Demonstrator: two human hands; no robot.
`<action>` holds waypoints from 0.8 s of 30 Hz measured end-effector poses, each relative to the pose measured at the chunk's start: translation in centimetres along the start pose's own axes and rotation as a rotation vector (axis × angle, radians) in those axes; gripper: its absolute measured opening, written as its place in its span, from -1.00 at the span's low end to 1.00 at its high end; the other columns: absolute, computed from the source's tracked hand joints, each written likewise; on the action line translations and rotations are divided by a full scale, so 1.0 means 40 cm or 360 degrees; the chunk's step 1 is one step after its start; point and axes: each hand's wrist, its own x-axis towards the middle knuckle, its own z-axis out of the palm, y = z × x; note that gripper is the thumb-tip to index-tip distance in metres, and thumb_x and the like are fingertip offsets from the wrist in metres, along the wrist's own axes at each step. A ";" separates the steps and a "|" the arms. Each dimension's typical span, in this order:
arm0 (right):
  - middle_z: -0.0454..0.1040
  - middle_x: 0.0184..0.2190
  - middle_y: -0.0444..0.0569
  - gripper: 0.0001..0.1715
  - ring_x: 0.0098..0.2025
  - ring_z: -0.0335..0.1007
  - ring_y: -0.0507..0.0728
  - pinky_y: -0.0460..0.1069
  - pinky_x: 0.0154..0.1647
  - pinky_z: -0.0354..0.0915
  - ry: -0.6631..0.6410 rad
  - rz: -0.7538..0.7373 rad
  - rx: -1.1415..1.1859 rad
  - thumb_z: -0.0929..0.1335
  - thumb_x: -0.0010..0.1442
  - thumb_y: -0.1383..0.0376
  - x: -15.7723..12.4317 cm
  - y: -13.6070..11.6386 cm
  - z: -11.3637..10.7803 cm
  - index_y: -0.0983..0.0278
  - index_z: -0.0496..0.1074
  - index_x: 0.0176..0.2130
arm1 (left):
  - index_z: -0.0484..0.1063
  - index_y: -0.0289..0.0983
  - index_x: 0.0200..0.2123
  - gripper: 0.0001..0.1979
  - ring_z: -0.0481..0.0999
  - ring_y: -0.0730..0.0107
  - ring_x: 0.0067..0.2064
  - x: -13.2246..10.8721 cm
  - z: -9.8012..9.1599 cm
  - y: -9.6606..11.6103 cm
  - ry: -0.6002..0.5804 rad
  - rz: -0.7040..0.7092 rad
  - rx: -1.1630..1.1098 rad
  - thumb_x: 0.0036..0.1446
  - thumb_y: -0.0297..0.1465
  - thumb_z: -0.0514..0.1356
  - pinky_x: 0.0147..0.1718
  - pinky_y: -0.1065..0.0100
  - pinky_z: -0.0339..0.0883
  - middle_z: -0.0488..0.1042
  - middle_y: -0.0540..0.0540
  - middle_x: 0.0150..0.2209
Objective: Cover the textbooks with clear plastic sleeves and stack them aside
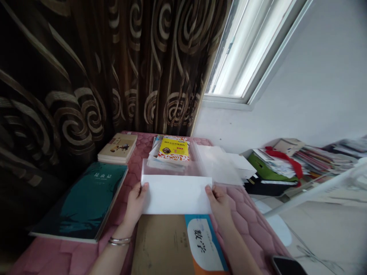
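My left hand [135, 202] pinches the left edge of a white sheet [177, 194], its thumb on top. Opposite it, my right hand [220, 204] grips the right edge of that sheet. A clear plastic layer [195, 168] extends beyond the sheet's far edge; whether the two are joined I cannot tell. Below my hands lies a textbook with a blue-and-white cover [202, 244], and brown paper [162, 244] covers its left side. The fingers under the sheet are partly hidden.
On the pink quilted cover [252, 225] lie a green book [86, 198], small beige books [119, 147], a yellow book [173, 149] and clear plastic sheets [219, 164]. A phone [286, 265] sits near the right edge. Paper piles [309, 156] stand beyond; a curtain [129, 68] hangs behind.
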 end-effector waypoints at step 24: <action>0.22 -0.63 -0.19 -0.51 -0.54 0.07 0.08 -0.03 -0.56 0.03 0.0084 -0.0032 -0.0110 0.32 0.12 -0.14 -0.002 0.033 0.004 0.18 0.28 -0.52 | 0.41 -0.26 -0.48 -0.61 0.32 0.45 -0.46 -0.006 0.000 0.005 -0.0031 -0.0090 -0.0179 -0.07 -0.03 0.27 -0.50 0.46 0.18 0.39 0.02 -0.52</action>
